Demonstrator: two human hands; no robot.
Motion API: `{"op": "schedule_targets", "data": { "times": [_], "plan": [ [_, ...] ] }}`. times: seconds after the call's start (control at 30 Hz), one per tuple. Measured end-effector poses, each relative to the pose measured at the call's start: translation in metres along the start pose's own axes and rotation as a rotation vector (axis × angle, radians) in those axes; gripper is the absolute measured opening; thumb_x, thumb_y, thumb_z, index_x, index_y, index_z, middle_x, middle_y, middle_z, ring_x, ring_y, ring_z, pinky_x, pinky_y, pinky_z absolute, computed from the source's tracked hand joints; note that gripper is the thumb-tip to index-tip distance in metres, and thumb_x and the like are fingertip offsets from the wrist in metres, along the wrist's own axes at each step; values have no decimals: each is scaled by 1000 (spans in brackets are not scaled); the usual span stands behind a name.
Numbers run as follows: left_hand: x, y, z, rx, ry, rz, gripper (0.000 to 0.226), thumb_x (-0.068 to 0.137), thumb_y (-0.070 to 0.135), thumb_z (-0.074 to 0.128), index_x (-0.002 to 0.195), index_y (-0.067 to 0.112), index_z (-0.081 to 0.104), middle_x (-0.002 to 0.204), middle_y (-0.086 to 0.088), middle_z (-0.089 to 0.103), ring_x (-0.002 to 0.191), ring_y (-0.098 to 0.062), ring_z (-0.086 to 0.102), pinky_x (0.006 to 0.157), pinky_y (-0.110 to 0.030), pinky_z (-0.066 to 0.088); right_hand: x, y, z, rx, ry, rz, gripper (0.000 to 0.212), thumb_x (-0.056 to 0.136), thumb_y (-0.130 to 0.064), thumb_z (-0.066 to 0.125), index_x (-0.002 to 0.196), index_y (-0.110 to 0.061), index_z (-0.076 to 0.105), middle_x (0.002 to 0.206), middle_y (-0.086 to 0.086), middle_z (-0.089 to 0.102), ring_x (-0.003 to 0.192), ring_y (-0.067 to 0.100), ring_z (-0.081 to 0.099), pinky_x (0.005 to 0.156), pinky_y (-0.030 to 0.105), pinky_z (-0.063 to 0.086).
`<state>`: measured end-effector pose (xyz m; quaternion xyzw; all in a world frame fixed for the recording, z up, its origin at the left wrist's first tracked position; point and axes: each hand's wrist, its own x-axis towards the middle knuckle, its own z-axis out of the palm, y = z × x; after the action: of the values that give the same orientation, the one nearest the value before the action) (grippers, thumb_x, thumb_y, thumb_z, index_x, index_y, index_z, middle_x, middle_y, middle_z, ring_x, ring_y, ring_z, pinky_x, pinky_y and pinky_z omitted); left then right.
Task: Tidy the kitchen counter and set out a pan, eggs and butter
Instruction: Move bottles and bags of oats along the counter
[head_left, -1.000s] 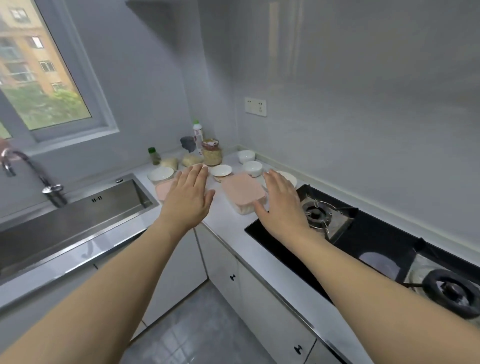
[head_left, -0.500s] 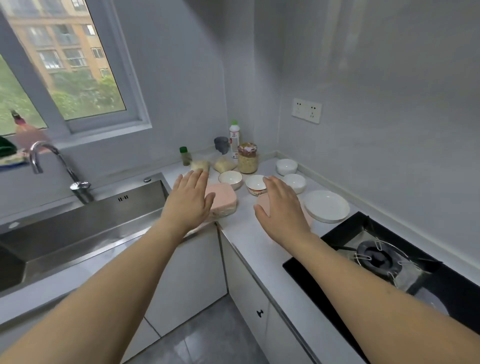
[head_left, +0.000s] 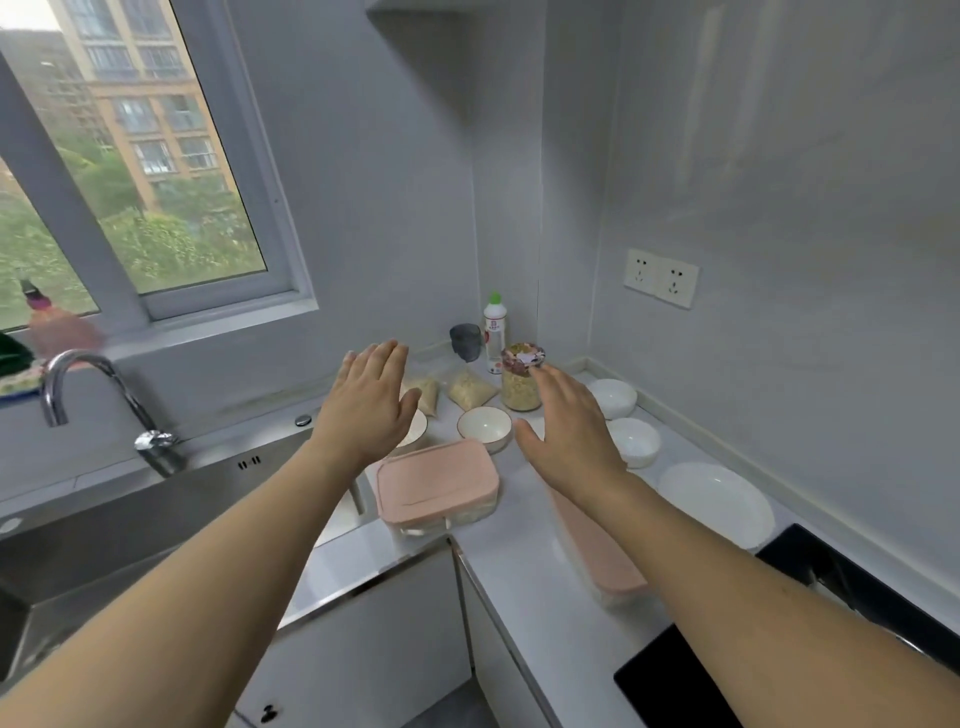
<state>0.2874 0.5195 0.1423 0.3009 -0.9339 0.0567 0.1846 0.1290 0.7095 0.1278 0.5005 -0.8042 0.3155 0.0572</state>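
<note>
Head view, landmark: the glass jar (head_left: 521, 382) of grains in the corner of the surface (head_left: 524, 561) is taken as reference.
Left hand: the left hand (head_left: 366, 402) is held in the air left of the jar, fingers (head_left: 382, 358) straight and close together, nothing gripped.
Right hand: the right hand (head_left: 569, 428) is raised just right of and nearer than the jar, fingers (head_left: 553, 382) straight and slightly spread, nothing held.
Bowls and plate: a rimmed bowl (head_left: 484, 427) is seen just in front of the jar; two white bowls (head_left: 613, 397) and a white plate (head_left: 716, 503) lie to its right along the wall.
Pink boxes: one pink-lidded box (head_left: 435, 480) is set in front of the jar by the sink (head_left: 156, 519); another pink box (head_left: 602, 556) is partly hidden under the right forearm.
Task's things: no pan, eggs or butter can be made out; only the hob (head_left: 841, 582) is seen far right of the jar.
Step judged: tidying is only being started, with both hands poised over the clutter.
Next move: a grasp on one item near the jar is called for, without knocking the bowls.
</note>
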Motion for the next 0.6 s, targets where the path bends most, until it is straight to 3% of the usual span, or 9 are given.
{"op": "schedule_targets", "data": {
  "times": [0.3, 0.6],
  "plan": [
    [62, -44, 30, -37, 17, -24, 58, 101, 36, 35, 151, 8, 24, 157, -10, 26, 146, -27, 20, 121, -43, 7, 74, 11, 47, -52, -41, -8, 62, 94, -30, 53, 148, -12, 30, 156, 4, 26, 144, 19, 20, 117, 30, 11],
    [163, -127, 95, -81, -61, -76, 58, 102, 36, 35, 152, 10, 22, 158, -9, 23, 147, -25, 18, 122, -41, 7, 188, 19, 122, -79, -81, 67, 59, 90, -23, 54, 143, -7, 37, 148, 8, 39, 136, 24, 34, 113, 34, 25]
  ]
}}
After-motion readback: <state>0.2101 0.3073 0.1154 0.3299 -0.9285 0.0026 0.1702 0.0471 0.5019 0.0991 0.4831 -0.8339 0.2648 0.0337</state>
